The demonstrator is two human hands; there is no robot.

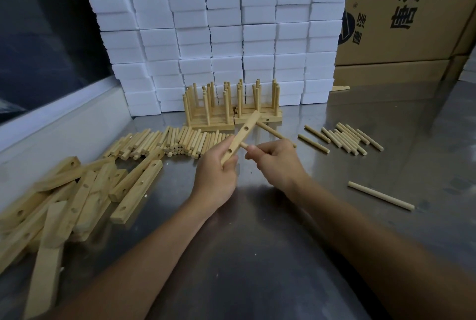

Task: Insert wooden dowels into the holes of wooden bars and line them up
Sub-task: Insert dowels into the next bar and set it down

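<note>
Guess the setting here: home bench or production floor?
Likely a small factory assembly station: a steel worktable with bulk piles of drilled wooden bars and dowels, stacked white foam blocks and printed shipping cartons behind.

Only print is on the cardboard box [401, 10], right of the white foam block stack [219, 31]: large black Chinese characters, upside down, plus a round dark logo at its left edge. Can't read them reliably. Nothing else is marked.
</note>
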